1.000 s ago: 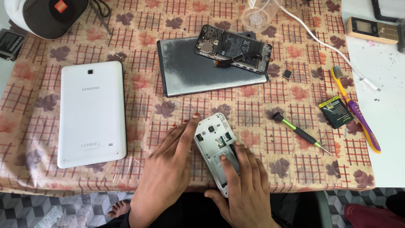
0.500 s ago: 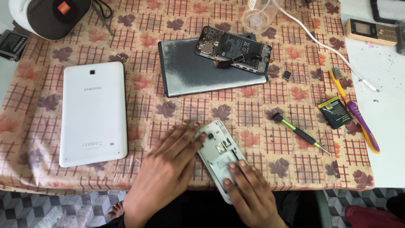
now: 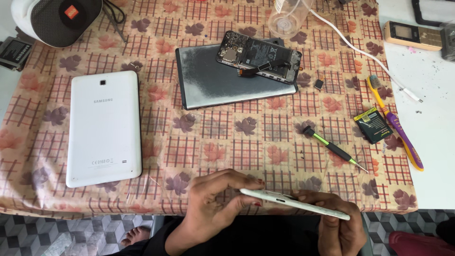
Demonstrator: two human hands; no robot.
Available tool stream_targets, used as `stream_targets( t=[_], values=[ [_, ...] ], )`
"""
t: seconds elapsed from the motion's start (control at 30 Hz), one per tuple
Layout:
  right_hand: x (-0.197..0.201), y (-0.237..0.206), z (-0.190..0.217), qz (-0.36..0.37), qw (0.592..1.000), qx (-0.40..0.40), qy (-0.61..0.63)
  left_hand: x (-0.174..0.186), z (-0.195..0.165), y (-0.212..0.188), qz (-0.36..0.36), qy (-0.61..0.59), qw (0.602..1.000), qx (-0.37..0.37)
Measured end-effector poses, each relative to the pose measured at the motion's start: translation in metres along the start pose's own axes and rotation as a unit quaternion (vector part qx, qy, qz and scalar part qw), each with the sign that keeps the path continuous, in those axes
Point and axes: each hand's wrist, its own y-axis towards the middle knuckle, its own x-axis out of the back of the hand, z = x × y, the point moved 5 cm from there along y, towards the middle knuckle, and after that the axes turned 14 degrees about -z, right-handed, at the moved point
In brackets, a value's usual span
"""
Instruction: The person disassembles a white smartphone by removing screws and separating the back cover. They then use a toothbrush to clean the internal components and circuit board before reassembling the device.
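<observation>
- White phone frame [image 3: 295, 204]: I see it held edge-on at the near table edge, above my lap, turned so its thin side faces the camera, apparently for a look along the rim.
- Left hand [image 3: 211, 208]: fingers pinched on the frame's left end, thumb below, steadying it.
- Right hand [image 3: 339, 227]: cupped under the frame's right end, gripping it from beneath.
- White tablet [image 3: 104, 127]: lies back-up at the left, well apart from the hands.
- Grey slab [image 3: 222, 78]: flat at centre, serving as a rest for the opened phone [image 3: 259, 56] lying on its far right corner.
- Screwdriver [image 3: 334, 148]: lies on the cloth, right of centre, near the right hand's reach.
- Toothbrush [image 3: 395, 121] and small battery [image 3: 373, 124]: set side by side at the cloth's right edge.
</observation>
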Motion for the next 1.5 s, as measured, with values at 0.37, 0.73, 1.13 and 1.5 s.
stream_targets(
  t=[0.37,0.73,1.13,1.5],
  values=[
    [0.004,0.018,0.016,-0.032,0.988,0.042,-0.147,-0.010,-0.005,-0.007,-0.038,0.062,0.996,-0.052],
    [-0.011,0.016,0.014,-0.005,0.968,0.054,-0.245,0.004,-0.014,0.008,0.027,0.185,0.982,-0.012],
    [-0.041,0.029,0.033,0.095,0.933,0.236,-0.253,0.012,-0.019,0.014,0.043,0.294,0.951,-0.083],
    [-0.077,0.025,0.033,0.211,0.846,0.294,-0.391,0.015,-0.004,0.013,0.139,0.465,0.865,-0.130]
  ],
)
